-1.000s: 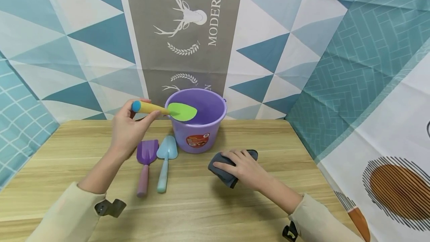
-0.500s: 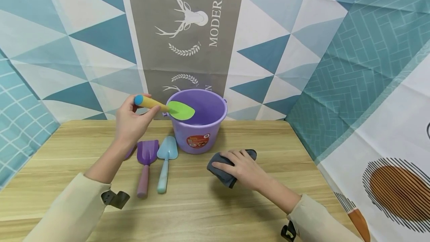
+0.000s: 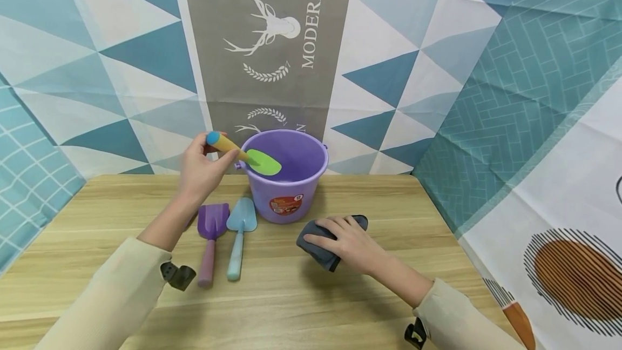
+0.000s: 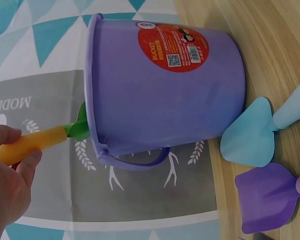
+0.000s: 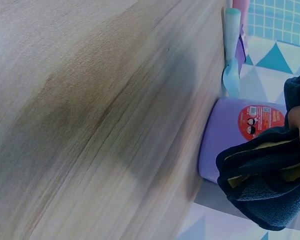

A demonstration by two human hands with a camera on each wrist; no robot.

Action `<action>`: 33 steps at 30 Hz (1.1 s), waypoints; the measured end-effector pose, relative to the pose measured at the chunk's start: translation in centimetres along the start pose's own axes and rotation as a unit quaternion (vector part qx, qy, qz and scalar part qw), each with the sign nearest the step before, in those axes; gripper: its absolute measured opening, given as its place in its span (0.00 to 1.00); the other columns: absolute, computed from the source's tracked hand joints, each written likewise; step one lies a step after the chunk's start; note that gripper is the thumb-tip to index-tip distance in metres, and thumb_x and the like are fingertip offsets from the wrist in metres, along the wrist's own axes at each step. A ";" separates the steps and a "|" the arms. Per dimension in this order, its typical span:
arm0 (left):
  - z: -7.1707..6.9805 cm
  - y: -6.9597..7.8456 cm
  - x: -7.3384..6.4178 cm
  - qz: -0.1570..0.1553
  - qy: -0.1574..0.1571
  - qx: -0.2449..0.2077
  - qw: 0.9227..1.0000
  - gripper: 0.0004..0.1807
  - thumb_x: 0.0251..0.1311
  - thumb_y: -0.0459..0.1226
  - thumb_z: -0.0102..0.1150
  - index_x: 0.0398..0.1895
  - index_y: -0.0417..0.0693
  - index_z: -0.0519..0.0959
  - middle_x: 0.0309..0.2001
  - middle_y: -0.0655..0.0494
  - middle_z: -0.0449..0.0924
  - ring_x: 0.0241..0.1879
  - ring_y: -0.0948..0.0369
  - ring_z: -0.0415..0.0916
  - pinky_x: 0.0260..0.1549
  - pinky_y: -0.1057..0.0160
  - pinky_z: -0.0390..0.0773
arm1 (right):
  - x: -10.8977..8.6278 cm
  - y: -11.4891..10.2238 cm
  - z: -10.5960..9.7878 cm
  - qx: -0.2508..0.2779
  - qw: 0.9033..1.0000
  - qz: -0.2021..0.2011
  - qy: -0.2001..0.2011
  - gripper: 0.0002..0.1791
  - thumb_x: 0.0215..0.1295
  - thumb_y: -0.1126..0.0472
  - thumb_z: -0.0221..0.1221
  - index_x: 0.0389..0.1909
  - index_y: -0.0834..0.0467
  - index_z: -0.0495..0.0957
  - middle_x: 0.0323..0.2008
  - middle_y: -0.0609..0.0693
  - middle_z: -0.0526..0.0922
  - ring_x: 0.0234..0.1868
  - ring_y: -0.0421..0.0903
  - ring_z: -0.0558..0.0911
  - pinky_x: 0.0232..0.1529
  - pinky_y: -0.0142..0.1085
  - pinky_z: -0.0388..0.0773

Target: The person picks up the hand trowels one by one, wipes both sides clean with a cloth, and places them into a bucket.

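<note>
My left hand (image 3: 201, 172) pinches the yellow, blue-ended handle of a toy shovel (image 3: 264, 163) between thumb and fingers. Its green blade tilts down over the mouth of the purple bucket (image 3: 286, 199); the left wrist view has the blade partly hidden behind the rim. In my right hand (image 3: 352, 244) is a folded dark grey cloth (image 3: 318, 244), gripped from above, to the right of the bucket's front. The right wrist view shows the cloth (image 5: 265, 175) bunched in layers, raised off the table. Left of the bucket lie a purple shovel (image 3: 213, 220) and a light blue trowel (image 3: 242, 215).
The wooden table (image 3: 272, 312) carries everything and ends at a patterned cloth backdrop (image 3: 379, 80) behind the bucket. A purple edge of another object shows partly behind my left forearm. The bucket's handle (image 4: 140, 165) hangs on its side.
My left hand has moved right with the toy shovel, whose handle now tilts more steeply and whose blade dips toward the bucket. My right hand and the cloth have shifted slightly left.
</note>
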State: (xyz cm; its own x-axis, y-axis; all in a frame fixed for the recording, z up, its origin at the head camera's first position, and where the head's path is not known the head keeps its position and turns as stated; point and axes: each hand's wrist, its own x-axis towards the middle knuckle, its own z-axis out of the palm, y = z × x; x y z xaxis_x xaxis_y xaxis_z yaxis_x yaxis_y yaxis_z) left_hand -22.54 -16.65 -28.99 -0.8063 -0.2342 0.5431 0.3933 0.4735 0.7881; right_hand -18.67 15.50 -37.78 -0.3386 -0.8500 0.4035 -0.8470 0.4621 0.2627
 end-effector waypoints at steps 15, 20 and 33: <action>0.9 -1.1 1.5 -0.008 -0.033 0.007 0.999 0.30 0.57 0.36 0.61 0.62 0.48 0.62 0.40 0.45 0.74 0.43 0.54 0.74 0.38 0.72 0.71 | -0.1 0.0 -0.1 0.002 1.000 0.000 0.003 0.29 0.59 0.67 0.60 0.60 0.42 0.70 0.56 0.52 0.73 0.53 0.49 0.76 0.44 0.44 0.76; 1.2 -1.5 1.8 -0.011 -0.040 0.013 0.999 0.27 0.58 0.36 0.60 0.60 0.47 0.64 0.41 0.44 0.74 0.44 0.53 0.74 0.38 0.70 0.72 | -0.2 0.0 0.0 -0.002 1.000 -0.004 0.010 0.30 0.58 0.67 0.60 0.60 0.43 0.70 0.55 0.53 0.74 0.52 0.50 0.76 0.44 0.44 0.76; 2.4 -2.1 2.6 -0.029 -0.031 0.021 0.999 0.28 0.58 0.42 0.61 0.61 0.47 0.66 0.44 0.42 0.77 0.45 0.51 0.76 0.36 0.72 0.73 | -0.4 0.0 -0.1 -0.001 1.000 0.004 -0.003 0.30 0.59 0.67 0.60 0.61 0.42 0.70 0.56 0.52 0.74 0.53 0.49 0.75 0.45 0.44 0.76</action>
State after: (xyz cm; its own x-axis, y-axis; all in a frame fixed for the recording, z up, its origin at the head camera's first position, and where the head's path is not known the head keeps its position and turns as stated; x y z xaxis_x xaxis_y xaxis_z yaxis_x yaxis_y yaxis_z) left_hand -26.56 -16.24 -29.94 -0.8534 -0.2090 0.4776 0.3285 0.4957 0.8040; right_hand -18.55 15.88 -37.89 -0.3481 -0.8474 0.4009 -0.8430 0.4700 0.2616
